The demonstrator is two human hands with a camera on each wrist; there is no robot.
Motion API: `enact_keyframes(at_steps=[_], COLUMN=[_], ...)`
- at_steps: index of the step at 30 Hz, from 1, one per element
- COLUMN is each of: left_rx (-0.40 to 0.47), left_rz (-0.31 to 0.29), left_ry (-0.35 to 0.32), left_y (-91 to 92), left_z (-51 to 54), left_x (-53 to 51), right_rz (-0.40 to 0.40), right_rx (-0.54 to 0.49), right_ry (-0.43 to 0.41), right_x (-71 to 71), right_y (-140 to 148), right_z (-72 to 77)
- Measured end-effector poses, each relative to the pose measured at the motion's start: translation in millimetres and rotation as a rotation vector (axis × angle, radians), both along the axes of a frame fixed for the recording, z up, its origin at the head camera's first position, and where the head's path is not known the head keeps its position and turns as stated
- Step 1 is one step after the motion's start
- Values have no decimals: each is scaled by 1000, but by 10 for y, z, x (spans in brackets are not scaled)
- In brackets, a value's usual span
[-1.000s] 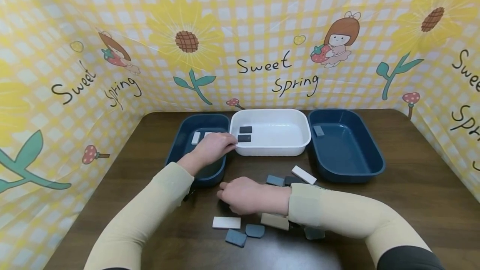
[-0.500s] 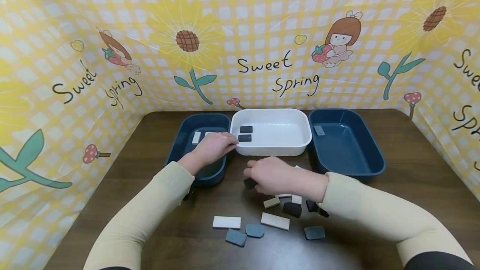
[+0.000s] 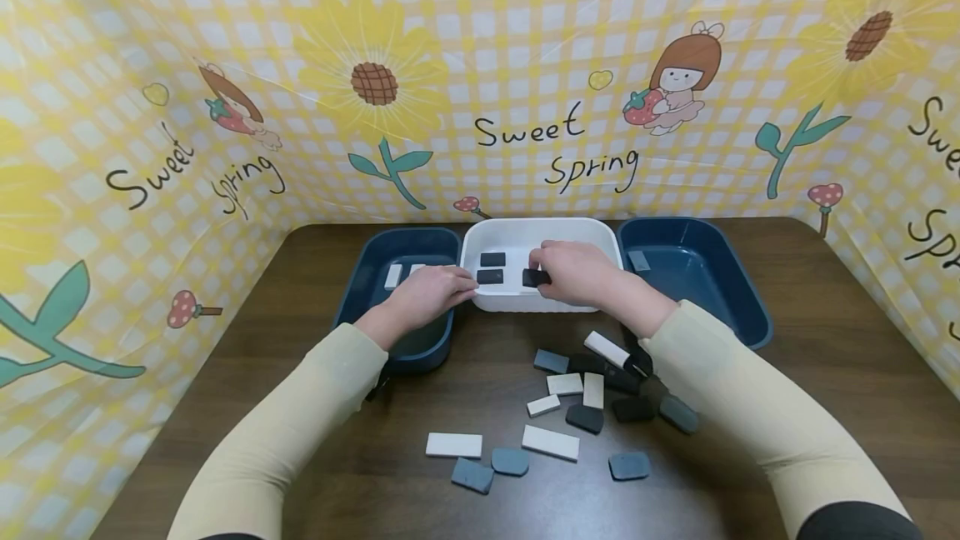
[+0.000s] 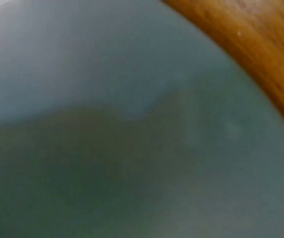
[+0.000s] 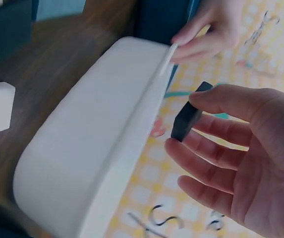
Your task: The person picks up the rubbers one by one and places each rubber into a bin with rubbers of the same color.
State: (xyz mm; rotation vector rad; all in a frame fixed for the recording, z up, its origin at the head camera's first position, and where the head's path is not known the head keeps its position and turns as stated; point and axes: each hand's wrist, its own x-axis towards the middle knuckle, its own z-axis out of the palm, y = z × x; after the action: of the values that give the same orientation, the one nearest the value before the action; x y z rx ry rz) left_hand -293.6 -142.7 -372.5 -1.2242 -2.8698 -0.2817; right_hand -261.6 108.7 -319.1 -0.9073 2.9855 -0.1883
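Note:
My right hand [image 3: 573, 269] pinches a small black block [image 5: 189, 115] between thumb and fingertips. In the head view it is over the white tray [image 3: 543, 302], right of two black blocks [image 3: 492, 259] lying inside. My left hand [image 3: 427, 294] reaches across the left dark blue tray [image 3: 435, 361]. In the right wrist view, its thumb and fingers pinch the white tray's rim. White blocks [image 3: 393, 277] lie in the left blue tray, partly hidden by that hand. The left wrist view is mostly a blurred blue-grey surface.
A right dark blue tray [image 3: 757, 332] holds a grey block [image 3: 638, 261]. Several white, black and blue-grey blocks lie loose on the brown table [image 3: 337, 473], such as a white block [image 3: 453, 445] and a blue-grey block [image 3: 629, 466]. A patterned cloth [image 3: 450, 48] hangs behind.
My right hand has moved from the table, near the loose blocks, up and forward over the white tray with the black block. The left hand stays at the white tray's rim.

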Motion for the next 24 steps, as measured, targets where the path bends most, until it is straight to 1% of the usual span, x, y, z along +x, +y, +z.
enact_keyframes(at_steps=[2, 7, 12, 16, 19, 24], left_rx=[-2, -7, -8, -5, -1, 8], left_rz=[4, 22, 41, 51, 56, 61], left_ry=[-2, -5, -7, -12, -11, -16], left_y=[-6, -11, -3, 4, 7, 5], left_z=[-4, -5, -16, -32, -35, -24], left_x=[-2, -5, 0, 11, 21, 27], right_rz=[-29, -104, -155, -177, -170, -164], right_rx=[-8, -33, -99, -123, -107, -80], right_ry=[-35, -171, -287, -356, -391, -438], right_x=[-116, -388, -590, -672, -701, -714], right_y=[-18, -96, -130, -128, -136, -170], right_z=[-35, -153, -281, -382, -443, -497])
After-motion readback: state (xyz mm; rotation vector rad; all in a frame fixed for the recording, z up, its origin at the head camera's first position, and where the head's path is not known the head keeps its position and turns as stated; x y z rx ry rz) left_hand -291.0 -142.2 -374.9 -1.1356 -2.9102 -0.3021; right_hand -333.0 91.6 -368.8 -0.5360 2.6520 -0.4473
